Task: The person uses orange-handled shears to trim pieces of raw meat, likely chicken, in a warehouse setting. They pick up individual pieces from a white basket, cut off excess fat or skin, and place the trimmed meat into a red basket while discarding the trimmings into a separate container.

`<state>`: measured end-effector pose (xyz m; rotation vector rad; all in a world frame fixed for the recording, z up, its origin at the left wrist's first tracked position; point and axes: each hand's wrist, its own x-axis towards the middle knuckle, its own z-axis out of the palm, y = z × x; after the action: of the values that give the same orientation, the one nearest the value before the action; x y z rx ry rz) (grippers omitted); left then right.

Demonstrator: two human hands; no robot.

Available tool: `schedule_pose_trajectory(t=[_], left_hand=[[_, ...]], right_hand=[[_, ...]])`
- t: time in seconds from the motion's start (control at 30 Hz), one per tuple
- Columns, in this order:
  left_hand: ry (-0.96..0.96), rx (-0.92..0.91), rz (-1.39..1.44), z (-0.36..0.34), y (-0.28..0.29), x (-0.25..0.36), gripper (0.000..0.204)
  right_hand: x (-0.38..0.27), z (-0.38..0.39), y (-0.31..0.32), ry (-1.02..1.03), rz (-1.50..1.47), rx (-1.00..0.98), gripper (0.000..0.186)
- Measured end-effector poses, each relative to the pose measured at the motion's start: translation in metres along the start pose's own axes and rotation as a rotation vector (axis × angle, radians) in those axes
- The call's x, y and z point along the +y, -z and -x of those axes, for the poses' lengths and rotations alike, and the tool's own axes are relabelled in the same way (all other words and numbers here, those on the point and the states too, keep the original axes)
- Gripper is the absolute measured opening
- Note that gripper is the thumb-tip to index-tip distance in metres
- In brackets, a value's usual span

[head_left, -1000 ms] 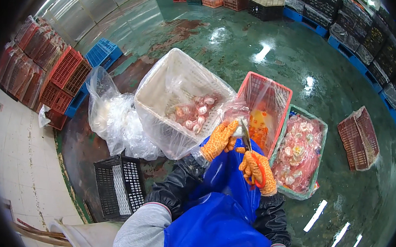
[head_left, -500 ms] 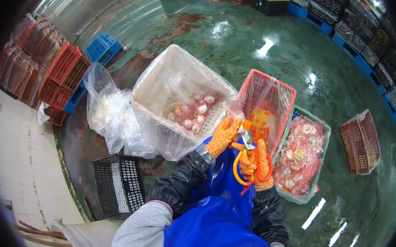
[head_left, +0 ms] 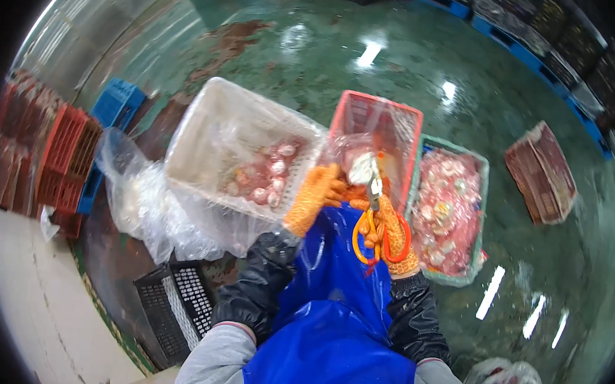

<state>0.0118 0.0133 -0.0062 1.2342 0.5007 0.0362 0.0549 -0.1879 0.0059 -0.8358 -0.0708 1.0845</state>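
My right hand [head_left: 393, 244], in an orange patterned glove, grips scissors [head_left: 374, 185] with yellow-orange and red loop handles. Their blades point away from me over the near end of the red crate [head_left: 414, 149]. My left hand [head_left: 314, 197], gloved alike, is at the near right corner of the white crate [head_left: 206, 106], its fingers apart. Just past its fingertips, beside the blades, is a blurred pink-and-white soft lump [head_left: 359, 163]; its kind is unclear, and it appears clear of the fingers. Round pink-and-white pieces [head_left: 278, 167] lie in the plastic-lined white crate.
A green crate [head_left: 478, 225] of pink-and-white pieces stands right of the red crate. Crumpled clear plastic [head_left: 157, 206] and a black crate [head_left: 171, 311] lie at left. A dark red crate [head_left: 540, 173] sits farther right on the wet green floor. Stacked red crates [head_left: 57, 153] stand far left.
My left hand has moved away from the scissors, and its fingers have spread. The pink lump now shows over the red crate. The orange ball at the blades no longer shows. The view has shifted.
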Motion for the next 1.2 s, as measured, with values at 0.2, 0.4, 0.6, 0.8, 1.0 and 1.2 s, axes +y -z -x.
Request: schedule_pose_trajectory(t=[0.2, 0.4, 0.6, 0.8, 1.0, 1.2], left_hand=[[-0.166, 0.441, 0.091, 0.001, 0.061, -0.012, 0.034], [-0.366, 0.787, -0.128, -0.027, 0.157, -0.041, 0.028], [-0.162, 0.703, -1.617, -0.080, 0.175, -0.056, 0.045], [0.203, 0.503, -1.391, -0.134, 0.194, -0.114, 0.047], [-0.123, 0.586, -1.498, -0.142, 0.213, -0.123, 0.025], [-0.418, 0.351, -0.672, -0.096, 0.197, -0.091, 0.017]], right_hand=[[0.017, 0.019, 0.080, 0.547, 0.504, 0.242, 0.035], [0.040, 0.066, 0.103, 0.428, 0.581, 0.354, 0.034], [0.041, 0.074, 0.101, 0.322, 0.305, 0.469, 0.032], [0.033, 0.067, 0.086, 0.250, 0.232, 0.534, 0.033], [0.027, 0.058, 0.062, 0.126, 0.221, 0.555, 0.032], [0.026, 0.040, 0.035, 0.060, 0.216, 0.476, 0.034]])
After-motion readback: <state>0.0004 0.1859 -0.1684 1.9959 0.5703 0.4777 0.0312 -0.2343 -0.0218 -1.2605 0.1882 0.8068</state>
